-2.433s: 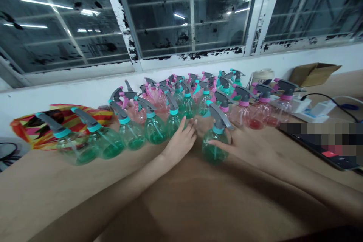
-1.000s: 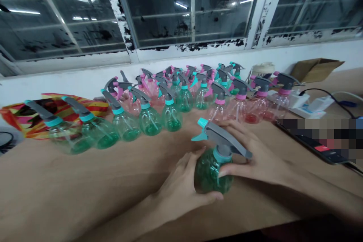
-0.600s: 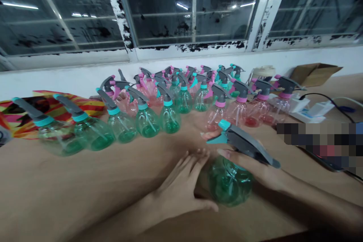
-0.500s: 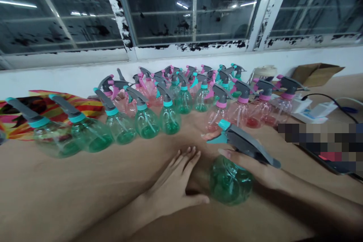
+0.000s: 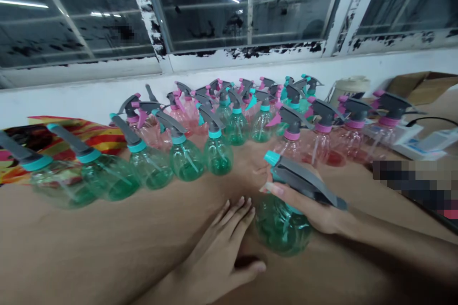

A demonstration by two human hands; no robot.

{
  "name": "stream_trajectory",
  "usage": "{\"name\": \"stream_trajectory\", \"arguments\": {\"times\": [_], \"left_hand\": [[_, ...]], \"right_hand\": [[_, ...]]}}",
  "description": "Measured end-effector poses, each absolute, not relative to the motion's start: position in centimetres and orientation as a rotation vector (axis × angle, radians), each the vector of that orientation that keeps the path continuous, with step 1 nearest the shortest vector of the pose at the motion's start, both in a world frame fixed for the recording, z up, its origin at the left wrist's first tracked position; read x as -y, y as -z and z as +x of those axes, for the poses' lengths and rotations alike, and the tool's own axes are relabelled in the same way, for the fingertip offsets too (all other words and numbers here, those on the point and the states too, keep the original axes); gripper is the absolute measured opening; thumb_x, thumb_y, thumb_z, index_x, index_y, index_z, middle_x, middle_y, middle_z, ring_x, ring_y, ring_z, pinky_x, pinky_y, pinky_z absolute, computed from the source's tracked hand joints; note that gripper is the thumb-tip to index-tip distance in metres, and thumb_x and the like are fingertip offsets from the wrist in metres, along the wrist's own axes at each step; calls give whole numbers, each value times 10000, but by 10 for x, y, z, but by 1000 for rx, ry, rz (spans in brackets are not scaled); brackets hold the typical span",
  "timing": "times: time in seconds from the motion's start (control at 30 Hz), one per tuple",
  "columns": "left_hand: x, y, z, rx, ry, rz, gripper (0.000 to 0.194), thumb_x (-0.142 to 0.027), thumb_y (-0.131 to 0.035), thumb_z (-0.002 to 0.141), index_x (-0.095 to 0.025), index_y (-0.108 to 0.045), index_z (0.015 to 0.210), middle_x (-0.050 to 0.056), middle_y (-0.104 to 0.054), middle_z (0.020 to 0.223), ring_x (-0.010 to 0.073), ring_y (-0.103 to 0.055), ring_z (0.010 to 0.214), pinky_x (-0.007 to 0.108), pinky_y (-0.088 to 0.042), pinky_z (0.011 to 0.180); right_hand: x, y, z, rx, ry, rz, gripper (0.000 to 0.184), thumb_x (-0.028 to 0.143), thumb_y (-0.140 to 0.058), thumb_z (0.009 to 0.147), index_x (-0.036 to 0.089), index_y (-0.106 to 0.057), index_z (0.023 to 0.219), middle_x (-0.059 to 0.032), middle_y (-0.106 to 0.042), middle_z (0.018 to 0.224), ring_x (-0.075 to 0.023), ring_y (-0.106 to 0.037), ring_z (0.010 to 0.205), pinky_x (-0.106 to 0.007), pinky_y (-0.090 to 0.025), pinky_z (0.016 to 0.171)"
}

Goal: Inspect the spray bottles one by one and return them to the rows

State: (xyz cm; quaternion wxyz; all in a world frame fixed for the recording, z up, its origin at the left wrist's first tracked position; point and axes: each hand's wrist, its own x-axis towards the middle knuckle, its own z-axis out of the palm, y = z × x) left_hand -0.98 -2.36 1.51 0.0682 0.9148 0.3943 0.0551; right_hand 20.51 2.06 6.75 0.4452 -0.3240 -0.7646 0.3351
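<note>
My right hand (image 5: 304,202) is wrapped round the neck and trigger of a green spray bottle (image 5: 282,228) with a grey and turquoise head. The bottle stands near upright on the brown table (image 5: 118,248), its nozzle pointing left and away. Flat on the table just left of that bottle, my left hand (image 5: 225,243) lies with fingers stretched and thumb spread, holding nothing. Beyond my hands, several green spray bottles (image 5: 219,155) form a slanting row to the left. Pink spray bottles (image 5: 322,143) stand in a row to the right.
More pink and green spray bottles crowd the back by the white wall (image 5: 71,97). At left lies a red and yellow patterned bag (image 5: 96,136). A white tub (image 5: 352,86), a cardboard box (image 5: 422,88) and white plugs with cables (image 5: 422,140) sit at right.
My right hand's index finger has curled back round the trigger of the spray bottle. The view has shifted slightly; my left hand stays flat on the table.
</note>
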Motion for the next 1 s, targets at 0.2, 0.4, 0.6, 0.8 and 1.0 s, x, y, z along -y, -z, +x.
{"name": "stream_trajectory", "arguments": {"times": [0.2,0.4,0.6,0.8,1.0], "left_hand": [[24,-15,-14,-1196,-174,2749,766,-579,-488,904,-164,-212,1484,101,-255,1520,275,-250,1389,465,-256,1116],[19,-4,-18,-1408,-287,2657,785,-545,-530,892,-181,-179,1491,125,-211,1537,308,-218,1395,508,-264,1102],[17,-1,-18,-1384,-296,2641,750,-538,-525,898,-162,-227,1474,133,-225,1532,313,-212,1396,519,-263,1104],[17,-1,-16,-1366,-320,2653,730,-505,-533,907,-169,-220,1475,124,-230,1533,295,-199,1402,505,-244,1120],[19,-4,-14,-1379,-272,2667,679,-482,-533,912,-148,-282,1447,126,-236,1531,292,-184,1406,511,-235,1123]], "right_hand": [[-23,-73,200,1897,-852,-789,154,393,-559,863,249,-608,840,-2,-665,787,-163,-645,738,-298,-523,669],[-33,-71,194,1782,-992,-720,270,362,-635,823,291,-636,1084,-19,-699,1070,-206,-642,1039,-388,-485,959],[-33,-65,196,1829,-942,-775,313,368,-612,852,317,-626,1161,-3,-733,926,-212,-651,1019,-435,-426,1041],[-34,-66,195,1853,-913,-789,288,361,-588,869,306,-639,1147,-14,-732,952,-222,-645,1035,-448,-431,1029],[-33,-66,194,1833,-903,-771,192,330,-605,858,331,-685,1033,-7,-724,901,-231,-591,1137,-445,-410,1047]]}}
